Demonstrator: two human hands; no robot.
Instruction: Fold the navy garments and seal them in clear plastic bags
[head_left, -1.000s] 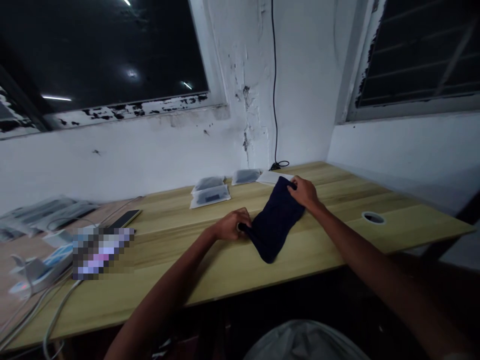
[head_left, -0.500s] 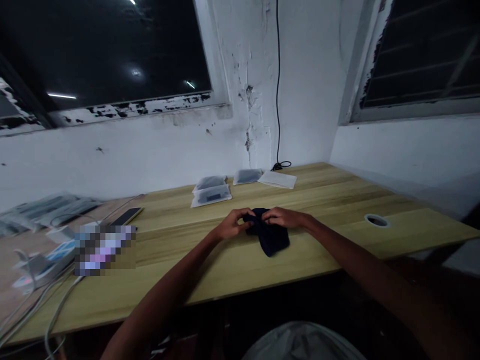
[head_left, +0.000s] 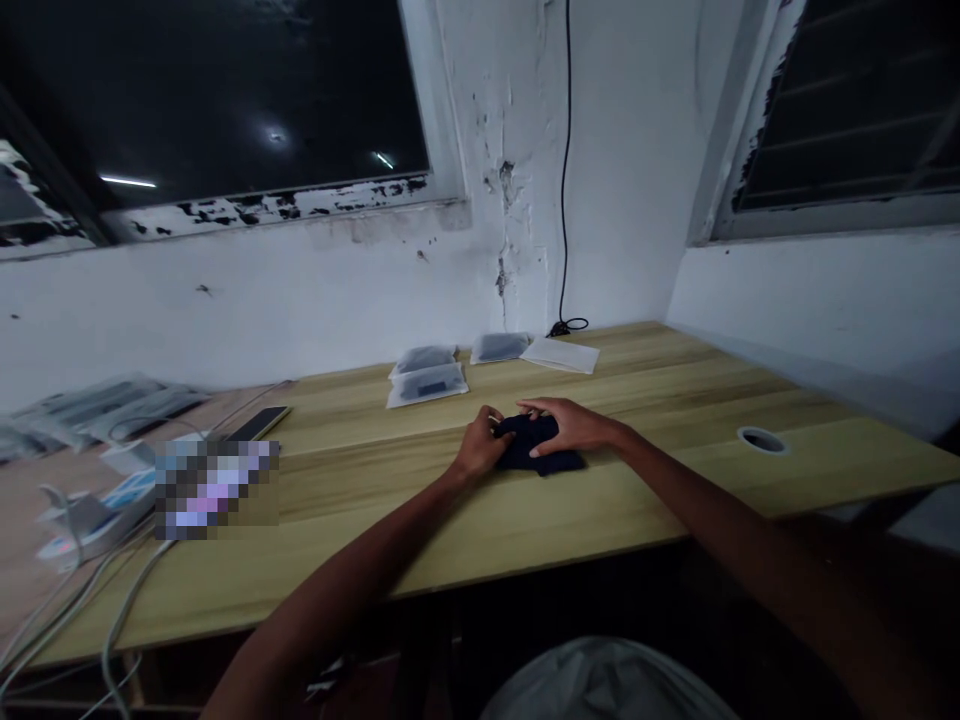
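A dark navy piece of folded cloth [head_left: 521, 452] lies bunched on the wooden table in front of me; its exact kind does not show. My left hand [head_left: 484, 440] grips its left end, with the thumb on top and the fingers curled at the far side. Over the right part of the cloth arches my right hand [head_left: 574, 425]. Its thumb touches the top of the cloth, while the fingers are spread apart from the thumb beyond the far edge.
Frosted plastic packets [head_left: 427, 385] with dark contents lie toward the wall, near a flat white packet [head_left: 561, 355]. At left are a power strip [head_left: 97, 530] with cables, a phone [head_left: 259, 424] and several stacked packets [head_left: 97, 415]. A round cable hole [head_left: 763, 440] is at right.
The cloth's loose flap, which hung toward me, is now gathered up into a shorter, flatter bundle. My right hand has gone from a pinch to a wider spread over it.
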